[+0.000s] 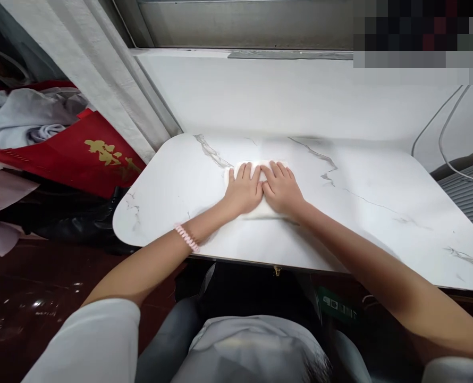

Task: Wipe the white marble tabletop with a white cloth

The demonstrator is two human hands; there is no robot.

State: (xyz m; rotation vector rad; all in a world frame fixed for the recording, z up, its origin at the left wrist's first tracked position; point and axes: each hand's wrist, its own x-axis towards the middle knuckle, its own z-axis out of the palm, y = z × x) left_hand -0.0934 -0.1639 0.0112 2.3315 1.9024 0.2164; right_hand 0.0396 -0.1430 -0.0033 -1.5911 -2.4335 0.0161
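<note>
A white cloth [262, 211] lies spread on the marble-patterned white table [168, 186], near the middle of its front half. My left hand [244, 189] presses flat on the left part of the cloth with its fingers stretched forward. Beside it, my right hand [280, 187] rests on the right part, palm down and fingers extended. The two thumbs meet or nearly meet at the centre. Much of the cloth is covered by my hands; its edges show in front of and behind them. A pink coiled band [187, 238] circles my left wrist.
A white wall [268, 101] rises behind the table, and a pale curtain [101, 69] hangs at its left. Further left stands a red bag [89, 159] with cloth items. Two cables [441, 133] hang at the right above a grey ribbed object [470, 199].
</note>
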